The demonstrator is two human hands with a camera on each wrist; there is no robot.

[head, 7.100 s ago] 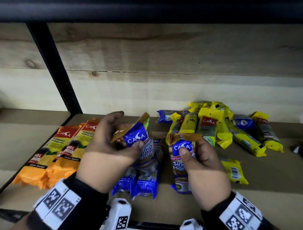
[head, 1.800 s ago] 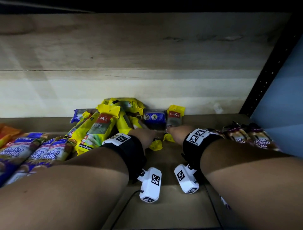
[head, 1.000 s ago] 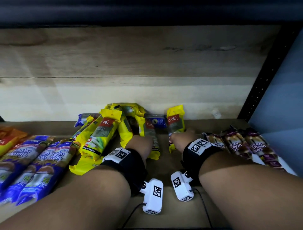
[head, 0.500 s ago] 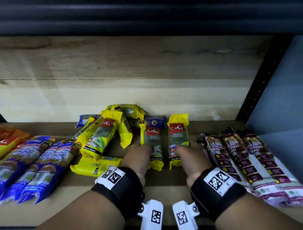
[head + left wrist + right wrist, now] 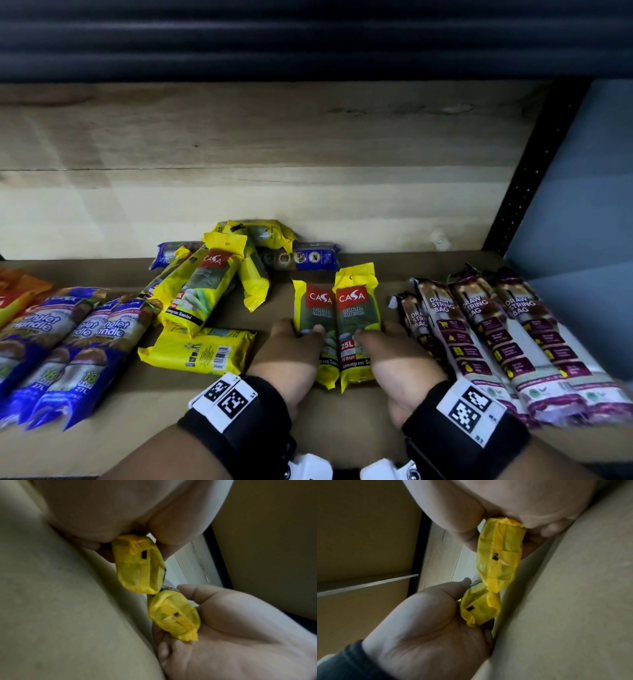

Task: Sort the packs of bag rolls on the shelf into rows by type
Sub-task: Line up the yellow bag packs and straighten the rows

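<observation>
Two yellow CASA packs lie side by side on the wooden shelf (image 5: 342, 428), lengthwise, just left of the draw string row. My left hand (image 5: 301, 342) grips the left yellow pack (image 5: 317, 308), thumb on top. Beside it, my right hand (image 5: 383, 346) grips the right yellow pack (image 5: 358, 305) the same way. The left wrist view shows the left pack's end (image 5: 137, 566) between my fingers and the right hand (image 5: 231, 635) holding the other pack. In the right wrist view the right pack's end (image 5: 500, 558) is pinched, with the left hand (image 5: 428, 622) below it.
A loose pile of yellow packs (image 5: 212, 284) and small blue packs (image 5: 317, 260) sits against the back wall. One yellow pack (image 5: 198, 353) lies barcode up. Blue singlet-handle packs (image 5: 68, 342) and orange packs (image 5: 17, 291) lie left, draw string packs (image 5: 496, 342) right. A black post (image 5: 527, 171) stands at the right.
Both hands reached into the back pile, each took a yellow pack, and drew them toward the front. The two packs now lie together, touching, beside the draw string row.
</observation>
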